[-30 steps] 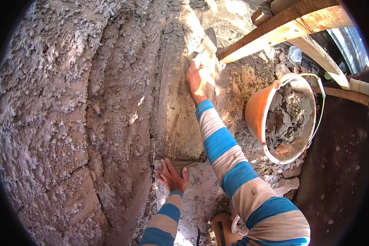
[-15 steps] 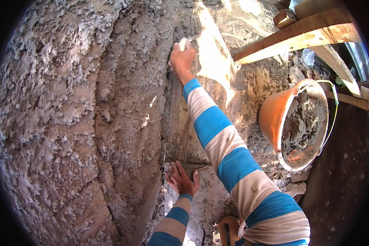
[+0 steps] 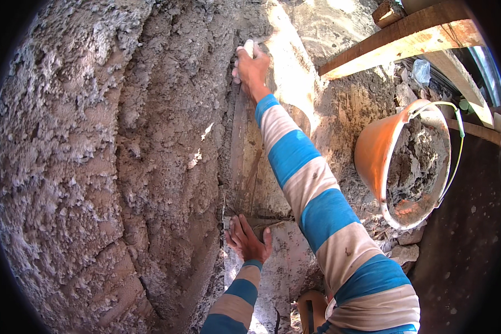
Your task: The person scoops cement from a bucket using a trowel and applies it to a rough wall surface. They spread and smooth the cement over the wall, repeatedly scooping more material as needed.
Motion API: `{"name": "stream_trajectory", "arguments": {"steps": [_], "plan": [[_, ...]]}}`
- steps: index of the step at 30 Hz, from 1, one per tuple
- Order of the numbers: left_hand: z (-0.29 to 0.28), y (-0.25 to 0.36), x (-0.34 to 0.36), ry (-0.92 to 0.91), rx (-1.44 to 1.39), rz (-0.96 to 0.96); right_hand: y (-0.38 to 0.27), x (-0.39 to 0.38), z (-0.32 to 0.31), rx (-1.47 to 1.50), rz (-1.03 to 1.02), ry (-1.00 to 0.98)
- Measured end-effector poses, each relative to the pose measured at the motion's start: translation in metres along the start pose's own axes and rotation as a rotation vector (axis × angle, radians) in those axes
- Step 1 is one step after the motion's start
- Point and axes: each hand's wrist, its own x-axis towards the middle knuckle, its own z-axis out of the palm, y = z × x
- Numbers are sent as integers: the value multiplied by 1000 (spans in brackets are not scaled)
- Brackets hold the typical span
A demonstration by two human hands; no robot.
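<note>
My right hand (image 3: 253,69) is stretched far ahead and closed round the pale handle of a trowel (image 3: 249,49), its blade mostly hidden by the hand. It works at the edge where rough grey mortar (image 3: 175,122) meets a wooden board (image 3: 250,178). Nearer to me, my left hand (image 3: 247,240) lies with fingers spread at the near end of that board, over a pale grey slab (image 3: 278,261). Nothing shows in its grip. Both sleeves are striped blue and beige.
On the right an orange bucket (image 3: 370,153) holds lumpy grey mortar and has a wire handle. Wooden beams (image 3: 406,44) slant across the upper right. Broken stones (image 3: 404,254) and a clear plastic scrap (image 3: 421,71) lie near the bucket. Rough mortar covers the left side.
My right hand has moved slightly farther away and to the right with the trowel. My left hand stays at the board's near end. The view has shifted a little.
</note>
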Motion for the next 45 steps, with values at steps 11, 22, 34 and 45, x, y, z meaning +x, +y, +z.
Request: {"name": "stream_trajectory", "arguments": {"steps": [11, 22, 34, 45], "plan": [[-4, 2, -2, 45, 69, 6, -47, -24, -27, 5, 96, -113], [-12, 2, -1, 29, 65, 24, -168, -264, -139, 102, 296, -164], [-11, 13, -7, 43, 145, -14, -289, -412, -291, -244, -53, 200], [-18, 13, -6, 6, 127, -27, -253, -393, -333, -1707, -387, 658]]}}
